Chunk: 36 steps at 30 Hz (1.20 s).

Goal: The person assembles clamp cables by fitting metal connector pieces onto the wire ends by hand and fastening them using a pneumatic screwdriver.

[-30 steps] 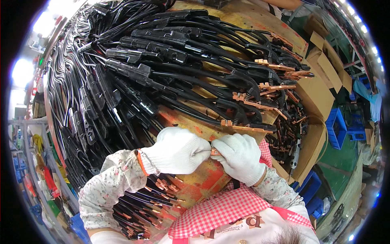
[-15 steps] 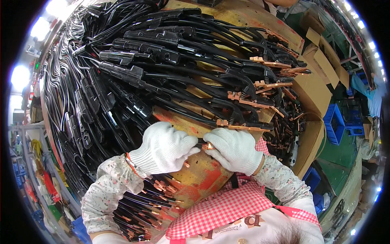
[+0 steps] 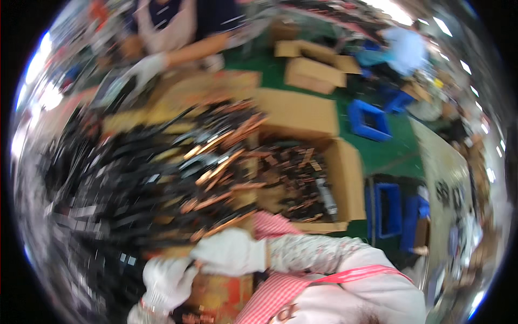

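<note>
Cable end: a small piece, dark with a touch of copper (image 3: 197,264), sits between the two gloves at the lower left of the frame; motion blur hides its finer shape
Left hand: a white glove (image 3: 168,282) at the lower left, thumb and fingers drawn together on the dark side of the piece, as far as the blur lets one tell
Right hand: a white glove (image 3: 231,251) just right of the other, its grip closed over the copper side, fingertips nearly meeting those of the left
Weight: probably light at the tip, though any cable trailing from it would add some drag
Feel: the copper looks hard and likely slick against knit cloth; the dark part should bend and give more
Best hold: judging by its size, a fingertip pinch on the dark part near the copper, leaving the metal free
Counter: yellow and red worn top (image 3: 216,294) below the gloves, lower centre-left
Black cables: a thick heap (image 3: 108,173) across the left, with copper clamps (image 3: 219,168) toward the middle
Cardboard box: open, right of centre, its wall (image 3: 350,183) around loose dark and copper parts (image 3: 286,178)
</note>
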{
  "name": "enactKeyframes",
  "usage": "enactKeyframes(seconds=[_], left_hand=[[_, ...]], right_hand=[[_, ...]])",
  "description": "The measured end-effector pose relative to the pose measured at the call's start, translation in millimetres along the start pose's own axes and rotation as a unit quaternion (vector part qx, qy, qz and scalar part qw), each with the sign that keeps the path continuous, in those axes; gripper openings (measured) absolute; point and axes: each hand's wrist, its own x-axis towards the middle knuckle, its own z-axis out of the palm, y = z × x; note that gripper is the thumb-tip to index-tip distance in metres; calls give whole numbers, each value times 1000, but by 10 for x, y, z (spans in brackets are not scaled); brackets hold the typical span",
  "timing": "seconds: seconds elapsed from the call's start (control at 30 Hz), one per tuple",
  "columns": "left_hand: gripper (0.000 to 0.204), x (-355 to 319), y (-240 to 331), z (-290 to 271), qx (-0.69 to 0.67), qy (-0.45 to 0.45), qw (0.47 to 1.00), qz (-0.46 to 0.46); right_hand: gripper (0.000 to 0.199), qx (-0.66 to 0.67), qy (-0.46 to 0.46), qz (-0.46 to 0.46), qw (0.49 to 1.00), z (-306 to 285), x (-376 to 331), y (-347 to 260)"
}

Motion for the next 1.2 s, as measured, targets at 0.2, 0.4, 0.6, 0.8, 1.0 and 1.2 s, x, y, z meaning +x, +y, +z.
enactKeyframes(seconds=[0.2, 0.4, 0.6, 0.8, 1.0, 1.2], left_hand=[[43, 48, 85, -118, -34, -8, 999, 15], [35, 116, 150, -59, 22, -15, 999, 35], [30, 93, 118, 2, 20, 25, 998, 47], [27, 74, 177, 25, -14, -12, 997, -69], [27, 201, 163, 120, 18, -2, 999, -40], [28, 61, 173, 180, 21, 24, 996, -79]], right_hand=[[24, -86, 306, 38, 947, -518, -748, 385], [53, -254, 226, 600, 724, -447, -2269, 1450], [64, -5, 172, 722, 670, -226, -2627, 1810], [30, 286, 329, 619, 654, -456, -2120, 1434], [44, 558, 422, 358, 618, -880, -1380, 637], [50, 802, 184, -69, 564, -984, -172, 335]])
